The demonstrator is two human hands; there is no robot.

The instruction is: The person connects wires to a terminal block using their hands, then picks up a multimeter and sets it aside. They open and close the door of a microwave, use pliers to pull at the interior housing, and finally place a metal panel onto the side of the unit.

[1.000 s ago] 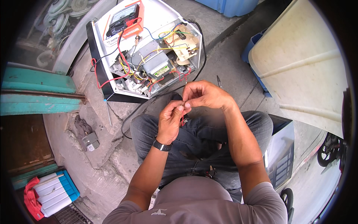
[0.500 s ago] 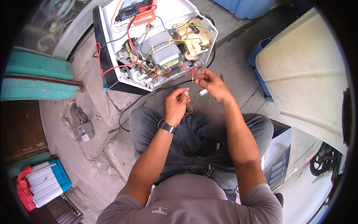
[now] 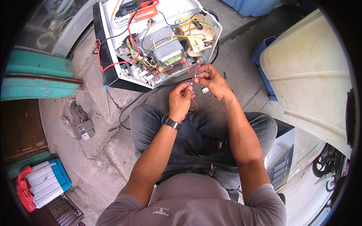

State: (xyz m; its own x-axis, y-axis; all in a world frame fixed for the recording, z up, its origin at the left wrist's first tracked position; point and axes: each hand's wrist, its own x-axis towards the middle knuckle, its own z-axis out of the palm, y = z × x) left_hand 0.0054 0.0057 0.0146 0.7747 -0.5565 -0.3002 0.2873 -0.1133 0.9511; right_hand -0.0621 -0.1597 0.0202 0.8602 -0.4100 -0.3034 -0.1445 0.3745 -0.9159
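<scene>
Ahead of me an opened microwave oven (image 3: 118, 81) lies with its wiring and a grey transformer (image 3: 168, 51) exposed. My left hand (image 3: 179, 101) is closed in a pinch on a red wire (image 3: 195, 104), whose small pale end (image 3: 191, 84) pokes up past the fingertips. Just above it, my right hand (image 3: 212, 82) pinches a thin lead with a small whitish end (image 3: 195, 77), near red wires (image 3: 190, 69) at the oven's front edge. The two ends look close together but apart. A white plug-like piece (image 3: 205, 90) shows below my right palm.
An analog multimeter (image 3: 130, 8) with red and black leads rests on the oven. A screwdriver (image 3: 108, 100) and a grey adapter (image 3: 86, 129) with coiled cord lie at left. A black cord (image 3: 130, 107) crosses the ground. A large cream container (image 3: 305, 71) stands at right.
My left hand has moved up and a little right, bringing its wire end closer to my right hand. The right hand has shifted slightly, still pinching its lead.
</scene>
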